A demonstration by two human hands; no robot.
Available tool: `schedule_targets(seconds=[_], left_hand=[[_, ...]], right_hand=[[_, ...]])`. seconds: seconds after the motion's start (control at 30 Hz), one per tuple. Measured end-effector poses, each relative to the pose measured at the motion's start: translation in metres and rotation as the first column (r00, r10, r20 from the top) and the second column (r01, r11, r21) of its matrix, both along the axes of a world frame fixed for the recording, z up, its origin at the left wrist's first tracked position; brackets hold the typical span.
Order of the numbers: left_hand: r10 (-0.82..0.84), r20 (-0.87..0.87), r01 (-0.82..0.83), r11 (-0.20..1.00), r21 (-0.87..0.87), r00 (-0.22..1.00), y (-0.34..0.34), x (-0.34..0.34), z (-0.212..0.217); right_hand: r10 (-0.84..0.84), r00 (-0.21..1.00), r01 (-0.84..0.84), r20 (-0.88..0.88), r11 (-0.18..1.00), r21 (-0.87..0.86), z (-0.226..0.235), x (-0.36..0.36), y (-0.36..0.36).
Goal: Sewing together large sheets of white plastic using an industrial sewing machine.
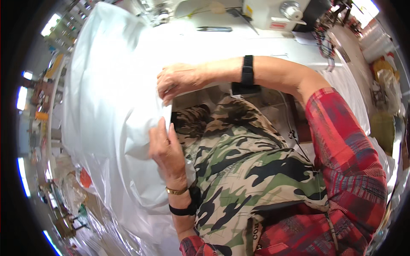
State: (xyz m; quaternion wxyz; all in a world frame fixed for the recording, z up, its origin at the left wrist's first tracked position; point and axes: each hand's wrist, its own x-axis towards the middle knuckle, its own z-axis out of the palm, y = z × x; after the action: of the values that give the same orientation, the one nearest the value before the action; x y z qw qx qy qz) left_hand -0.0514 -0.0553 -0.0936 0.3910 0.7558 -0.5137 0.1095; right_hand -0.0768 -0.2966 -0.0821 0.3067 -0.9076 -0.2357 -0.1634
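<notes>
A large, glossy white sheet (pixel 106 102), plastic or coated fabric, drapes over the left of the work table and hangs down beside my lap. My right hand (pixel 177 81) reaches across from the right, fingers curled and closed on the sheet's edge. Just below it, my left hand (pixel 166 149) has the same edge between its thumb and fingers. A short narrow strip of the edge runs between the two hands. Glare washes out much of the sheet, so its folds there are hard to see.
Beyond my right arm, a white machine (pixel 273 15) with a round metal knob stands on the table. Dark thread snips or a similar slim tool (pixel 214 29) lie near it. Clear plastic wrapping (pixel 128 232) hangs at lower left. Camouflage cloth (pixel 256 170) covers my lap.
</notes>
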Motion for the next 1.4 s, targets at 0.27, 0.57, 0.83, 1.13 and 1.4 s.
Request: schedule_targets(seconds=[0.27, 0.57, 0.83, 1.13, 1.4], left_hand=[[-0.072, -0.265, 0.080, 0.997, 0.019, 0.962, 0.003, 0.009, 0.009], [-0.207, 0.009, 0.206, 0.978, 0.032, 0.978, -0.021, 0.013, 0.001], [-0.281, 0.172, 0.270, 0.959, 0.084, 0.944, -0.037, 0.023, 0.005], [-0.263, 0.317, 0.214, 0.960, 0.181, 0.911, -0.086, 0.049, 0.023], [-0.231, 0.399, 0.087, 0.934, 0.346, 0.887, -0.150, 0.072, 0.027]], right_hand=[[-0.130, 0.988, 0.146, 0.086, 0.967, -0.208, 0.011, 0.005, -0.034], [-0.411, 0.875, 0.479, 0.257, 0.811, -0.335, 0.014, 0.012, -0.073], [-0.704, 0.694, 0.712, 0.151, 0.641, -0.286, -0.001, -0.011, -0.047], [-0.791, 0.607, 0.762, 0.075, 0.553, -0.337, 0.004, -0.010, -0.050], [-0.786, 0.617, 0.762, 0.033, 0.586, -0.274, 0.005, -0.011, -0.053]])
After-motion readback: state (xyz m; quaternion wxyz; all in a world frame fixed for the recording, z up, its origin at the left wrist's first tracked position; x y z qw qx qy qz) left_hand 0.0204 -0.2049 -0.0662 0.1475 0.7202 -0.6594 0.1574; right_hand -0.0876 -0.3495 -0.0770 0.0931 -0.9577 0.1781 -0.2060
